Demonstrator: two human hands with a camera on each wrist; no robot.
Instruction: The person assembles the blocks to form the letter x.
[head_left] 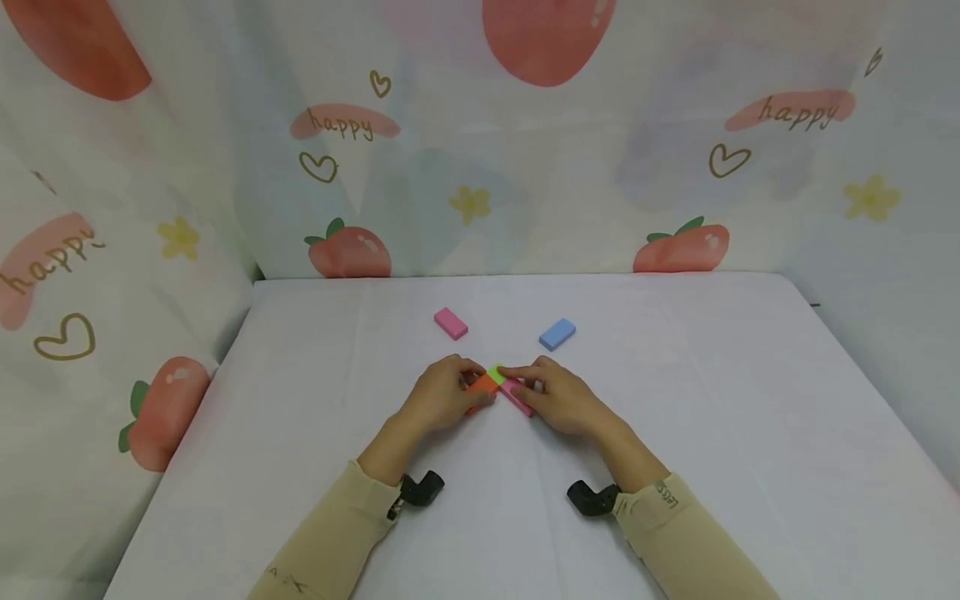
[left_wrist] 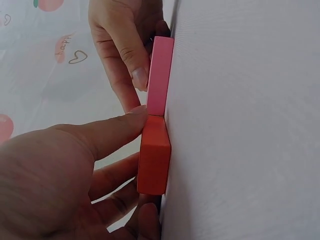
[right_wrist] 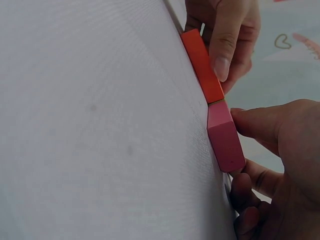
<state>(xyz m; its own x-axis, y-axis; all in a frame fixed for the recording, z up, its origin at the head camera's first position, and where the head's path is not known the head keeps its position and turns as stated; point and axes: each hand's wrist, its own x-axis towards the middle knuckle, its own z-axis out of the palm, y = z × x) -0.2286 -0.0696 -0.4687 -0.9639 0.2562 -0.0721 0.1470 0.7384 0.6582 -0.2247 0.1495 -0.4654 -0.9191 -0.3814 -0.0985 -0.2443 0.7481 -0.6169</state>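
Note:
My left hand [head_left: 441, 395] pinches an orange rectangular block [left_wrist: 154, 167] between thumb and fingers, low on the white tabletop. From the other side my right hand [head_left: 564, 402] holds a pink block [right_wrist: 227, 140] in the same way. The near ends of these two blocks meet at an angle, forming a V shape in the head view. At its tip sits a yellow-green block [head_left: 495, 373], partly covered by the right index finger, which reaches over to it. Both wrist views hide most of the green block.
Farther back on the white table [head_left: 315, 333] lie another pink block [head_left: 451, 323] and a blue block [head_left: 557, 334], apart from each other. A printed curtain [head_left: 555, 167] hangs behind the table. Black wrist devices [head_left: 423, 489] stick out from both sleeves.

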